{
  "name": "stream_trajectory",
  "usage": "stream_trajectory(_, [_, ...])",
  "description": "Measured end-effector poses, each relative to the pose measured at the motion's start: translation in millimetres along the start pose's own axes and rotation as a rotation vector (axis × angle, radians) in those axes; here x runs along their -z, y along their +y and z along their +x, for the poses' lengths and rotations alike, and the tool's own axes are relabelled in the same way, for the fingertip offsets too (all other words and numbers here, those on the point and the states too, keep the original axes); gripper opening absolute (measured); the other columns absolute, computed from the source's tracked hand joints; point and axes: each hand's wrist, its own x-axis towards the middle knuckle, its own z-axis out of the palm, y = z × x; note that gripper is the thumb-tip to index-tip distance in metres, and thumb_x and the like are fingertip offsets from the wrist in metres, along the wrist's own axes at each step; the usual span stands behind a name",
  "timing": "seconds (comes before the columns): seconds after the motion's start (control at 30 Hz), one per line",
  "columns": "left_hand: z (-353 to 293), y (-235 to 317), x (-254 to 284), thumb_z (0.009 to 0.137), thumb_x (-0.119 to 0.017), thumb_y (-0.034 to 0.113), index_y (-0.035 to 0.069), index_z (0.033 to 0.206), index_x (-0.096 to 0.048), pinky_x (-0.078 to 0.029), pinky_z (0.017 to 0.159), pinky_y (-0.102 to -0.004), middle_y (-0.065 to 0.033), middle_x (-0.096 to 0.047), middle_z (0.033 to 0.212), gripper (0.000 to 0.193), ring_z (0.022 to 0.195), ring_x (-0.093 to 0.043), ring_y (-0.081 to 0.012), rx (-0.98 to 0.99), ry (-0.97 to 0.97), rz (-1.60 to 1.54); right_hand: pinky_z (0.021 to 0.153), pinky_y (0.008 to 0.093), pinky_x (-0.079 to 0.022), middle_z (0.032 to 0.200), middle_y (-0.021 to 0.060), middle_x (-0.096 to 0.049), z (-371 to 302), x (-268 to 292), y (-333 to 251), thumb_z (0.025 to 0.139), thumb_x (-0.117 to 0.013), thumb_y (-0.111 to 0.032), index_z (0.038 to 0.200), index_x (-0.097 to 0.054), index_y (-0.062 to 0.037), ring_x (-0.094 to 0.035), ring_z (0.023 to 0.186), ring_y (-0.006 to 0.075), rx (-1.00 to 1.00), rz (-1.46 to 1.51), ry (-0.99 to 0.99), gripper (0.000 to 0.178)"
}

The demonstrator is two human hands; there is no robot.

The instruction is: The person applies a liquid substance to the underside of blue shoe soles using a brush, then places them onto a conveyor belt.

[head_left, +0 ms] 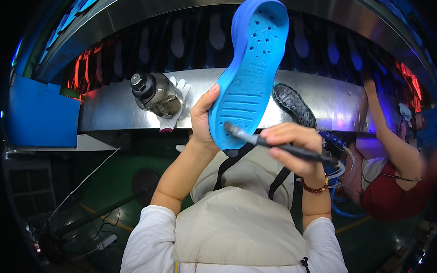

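Note:
A large blue shoe sole (248, 81), tilted up with its inner side facing me, is gripped at its lower left edge by my left hand (204, 118). Holes and raised ridges show on its surface. My right hand (297, 145) pinches a brush (289, 148) with a dark handle and a light ferrule. The brush tip meets, or hovers just over, the lower part of the sole; I cannot tell which. A small dark piece (230, 152) shows at the sole's bottom end. Beyond my right hand, a dark speckled sole (295, 105) lies on the metal ledge.
A dark-lidded bottle (159, 94) stands on a white glove (180, 96) on the metal ledge (344, 101). Behind the ledge runs a row of sole shapes (177, 38) with red glows at both ends. At the right, a co-worker's arm (389, 134) reaches over the ledge. A blue box (43, 112) sits at left.

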Motion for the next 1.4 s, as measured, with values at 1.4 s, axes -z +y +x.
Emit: stream_trajectory(1.4, [-19.4, 26.5, 11.5, 0.085, -0.047, 0.034, 0.001, 0.13, -0.034, -0.046, 0.082, -0.0364, -0.0197, -0.05, 0.115, 0.057, 0.098, -0.055, -0.0263, 0.645, 0.083, 0.34, 0.074, 0.0273, -0.049, 0.093, 0.0137, -0.065, 5.9, 43.0, -4.4, 0.073, -0.066, -0.009, 0.093, -0.064, 0.0003, -0.063, 0.083, 0.021, -0.174, -0.006, -0.371, 0.022])
